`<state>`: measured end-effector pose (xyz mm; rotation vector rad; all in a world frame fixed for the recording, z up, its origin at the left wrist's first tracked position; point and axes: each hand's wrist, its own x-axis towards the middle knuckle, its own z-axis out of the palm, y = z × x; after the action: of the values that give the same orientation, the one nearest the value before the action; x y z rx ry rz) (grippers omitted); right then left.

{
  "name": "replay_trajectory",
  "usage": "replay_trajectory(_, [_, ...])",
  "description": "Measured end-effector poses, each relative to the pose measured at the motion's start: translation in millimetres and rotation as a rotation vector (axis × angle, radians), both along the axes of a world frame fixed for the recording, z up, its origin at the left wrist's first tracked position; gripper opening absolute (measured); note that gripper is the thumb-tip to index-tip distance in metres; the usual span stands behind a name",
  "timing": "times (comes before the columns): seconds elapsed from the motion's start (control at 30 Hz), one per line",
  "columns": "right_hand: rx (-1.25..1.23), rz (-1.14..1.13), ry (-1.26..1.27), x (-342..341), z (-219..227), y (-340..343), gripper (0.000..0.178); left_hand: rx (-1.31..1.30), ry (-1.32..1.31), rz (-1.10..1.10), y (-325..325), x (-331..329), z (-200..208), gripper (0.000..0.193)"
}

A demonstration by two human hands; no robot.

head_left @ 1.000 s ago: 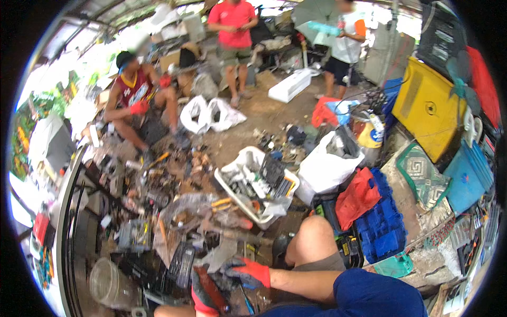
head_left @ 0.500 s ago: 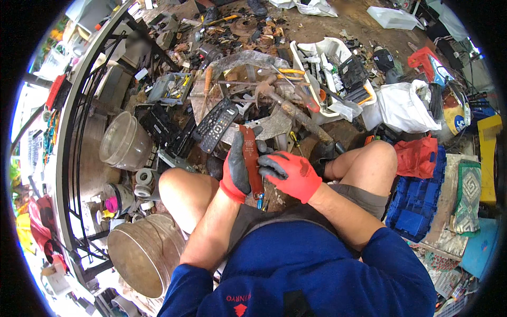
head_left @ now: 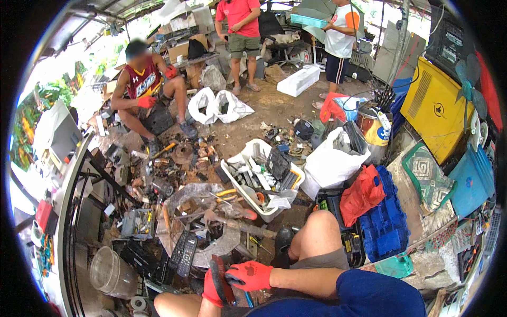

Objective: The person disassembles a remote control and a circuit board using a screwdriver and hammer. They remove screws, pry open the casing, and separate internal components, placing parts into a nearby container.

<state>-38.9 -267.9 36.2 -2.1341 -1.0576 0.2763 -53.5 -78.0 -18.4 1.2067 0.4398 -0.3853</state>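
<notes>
At the lower edge, my left hand in a red and grey work glove is closed round a narrow reddish-brown strip, perhaps a circuit board. My gloved right hand has its fingers bent against the strip's upper part; its fingertips are partly hidden. A blue-handled item shows just below the hands. A black remote control lies left of them on a worn grey block. Beyond the hands, a hammer lies across the block. A white bin of plastic parts stands farther off.
Left are a clear bucket and a metal rack. Right are a white sack, a red bag and a blue case. A seated person and two standing people are farther off. Scrap litters the ground.
My view has tilted up, bringing the people and background into sight and my hands to the lower edge. Both hands stay at the reddish-brown strip.
</notes>
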Motion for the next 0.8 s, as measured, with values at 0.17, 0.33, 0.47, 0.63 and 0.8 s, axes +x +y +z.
replay_trajectory(0.17, [0.257, -0.073, 0.330, 8.6, -4.9, -7.4, 0.032, 0.024, -0.133, -0.243, 9.2, -3.5, 11.9, 0.046])
replay_trajectory(0.33, [0.209, -0.146, 0.261, 2.9, -29.7, -2.8, 0.034, 0.160, -0.271, -0.366, 18.6, 5.2, -15.9, 0.049])
replay_trajectory(0.47, [0.044, -0.003, 0.042, -2.9, 5.8, -0.4, 0.038, 1.000, -0.969, -0.374, 20.3, -8.1, -8.0, 0.058])
replay_trajectory(0.63, [0.200, 0.000, -0.185, 6.1, -19.0, 0.2, 0.029, 0.866, -0.784, -0.368, 15.0, -13.5, -1.3, 0.052])
replay_trajectory(0.8, [0.419, -0.116, 0.706, 22.6, -17.4, -7.0, 0.011, 0.935, -0.693, -0.325, -8.2, -4.4, 68.1, 0.031])
